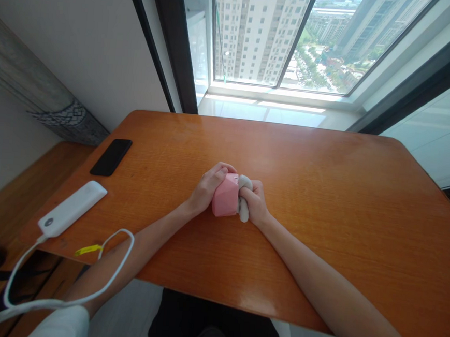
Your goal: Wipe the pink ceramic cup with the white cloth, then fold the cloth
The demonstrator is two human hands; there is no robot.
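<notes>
A small pink block-like object [226,195] with angled faces is in my left hand [209,187] above the middle of the wooden table. The fingers of that hand wrap over its left side and top. Against the object's right side, my right hand [257,205] grips a bunched light grey cloth [244,210], with one end hanging below the fingers. Cloth and pink object touch. Whether the object rests on the table or is held just above it, I cannot tell.
A black phone [111,157] lies at the table's left edge. Nearer me is a white power bank [72,209], its white cable [124,256] looping over my left forearm. A yellow tag [88,250] lies by the cable. Beyond the wooden table [321,238] stands a window [282,38].
</notes>
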